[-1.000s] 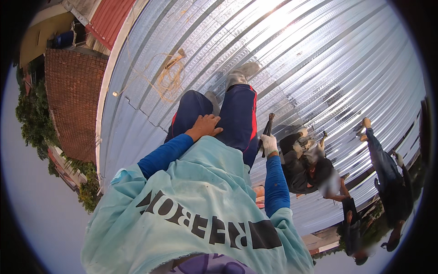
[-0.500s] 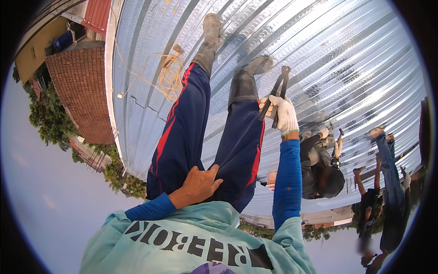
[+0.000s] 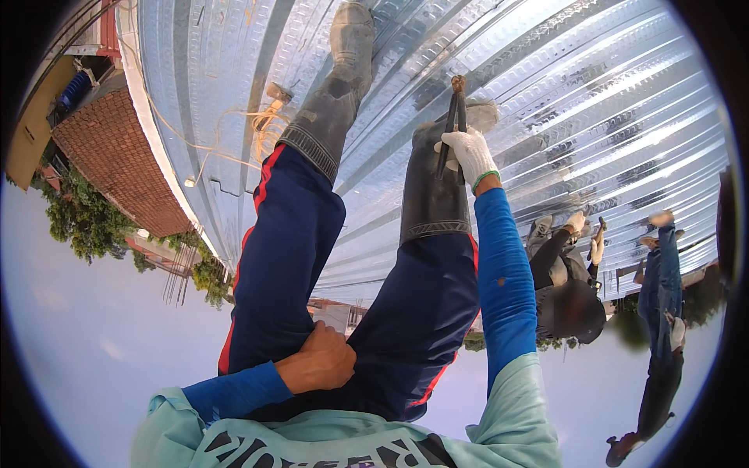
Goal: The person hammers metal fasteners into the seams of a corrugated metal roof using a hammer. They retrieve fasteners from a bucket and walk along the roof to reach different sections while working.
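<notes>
Right hand (image 3: pixel 470 154) clamps pincers (image 3: pixel 451 117); left hand (image 3: pixel 324 359) fisted, apart.
Loose cord (image 3: pixel 264 125) beyond left hand could snag left boot (image 3: pixel 331 97).

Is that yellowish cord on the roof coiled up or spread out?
Mostly coiled: the cord bunches in loops beside the left boot, though loose strands trail across the roof.

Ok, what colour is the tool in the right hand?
The tool is near-black, with a brownish tip; head view shows it best.
</notes>
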`<action>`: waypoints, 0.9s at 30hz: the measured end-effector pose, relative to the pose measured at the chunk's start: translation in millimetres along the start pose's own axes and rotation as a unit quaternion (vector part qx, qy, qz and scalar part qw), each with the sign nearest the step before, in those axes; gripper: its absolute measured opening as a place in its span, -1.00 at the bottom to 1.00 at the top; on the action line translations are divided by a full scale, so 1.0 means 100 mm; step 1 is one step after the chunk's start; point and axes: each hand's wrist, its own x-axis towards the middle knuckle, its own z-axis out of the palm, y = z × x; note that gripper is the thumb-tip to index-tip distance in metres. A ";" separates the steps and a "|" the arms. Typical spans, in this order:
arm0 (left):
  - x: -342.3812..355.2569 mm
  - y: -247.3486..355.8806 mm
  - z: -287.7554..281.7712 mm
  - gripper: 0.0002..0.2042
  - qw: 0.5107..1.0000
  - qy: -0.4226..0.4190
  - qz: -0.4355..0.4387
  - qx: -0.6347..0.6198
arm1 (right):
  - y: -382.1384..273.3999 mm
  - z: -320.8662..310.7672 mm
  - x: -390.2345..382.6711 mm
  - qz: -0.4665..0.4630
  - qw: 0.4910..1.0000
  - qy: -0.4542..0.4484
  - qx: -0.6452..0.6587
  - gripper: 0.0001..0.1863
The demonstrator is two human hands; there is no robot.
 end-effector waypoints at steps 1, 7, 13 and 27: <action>-0.05 -0.01 -0.02 -0.57 0.994 -0.104 -0.003 -0.028 | 0.01 -0.01 0.04 0.003 1.000 0.011 0.003 -0.77; -0.49 0.26 0.45 -0.78 0.976 -0.101 -0.074 -0.177 | -0.09 0.23 0.15 0.026 0.997 -0.015 0.067 -0.78; -0.84 0.41 0.61 -0.74 0.981 -0.018 -0.062 -0.184 | 0.17 0.00 -0.28 0.023 0.992 -0.023 0.120 -0.77; -0.32 0.05 0.29 -0.48 0.959 -0.086 -0.043 -0.266 | 0.10 0.72 -0.73 -0.017 0.980 -0.121 0.156 -0.73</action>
